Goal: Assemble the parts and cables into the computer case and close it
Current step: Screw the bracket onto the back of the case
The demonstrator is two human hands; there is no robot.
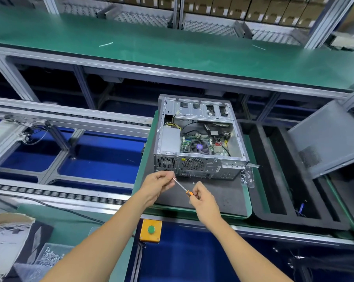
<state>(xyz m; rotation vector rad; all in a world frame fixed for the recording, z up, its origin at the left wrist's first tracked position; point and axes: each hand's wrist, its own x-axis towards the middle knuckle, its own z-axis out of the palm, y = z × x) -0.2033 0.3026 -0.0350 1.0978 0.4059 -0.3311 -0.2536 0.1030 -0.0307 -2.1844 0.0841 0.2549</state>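
R hand (pixel 202 202) at 5 o'clock, grip closed on orange handle of screwdriver (pixel 183 188). L hand (pixel 157 185) at 7 o'clock, grip pinching shaft tip. Computer case (pixel 200 139) at 12 o'clock on black mat (pixel 219 196), side open, internals exposed. Side panel (pixel 331 139) leaning at 3 o'clock.

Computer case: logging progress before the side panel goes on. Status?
Right hand grips screwdriver; left hand pinches its tip. Computer case open, side panel off, leaning at right. Nothing in the way.
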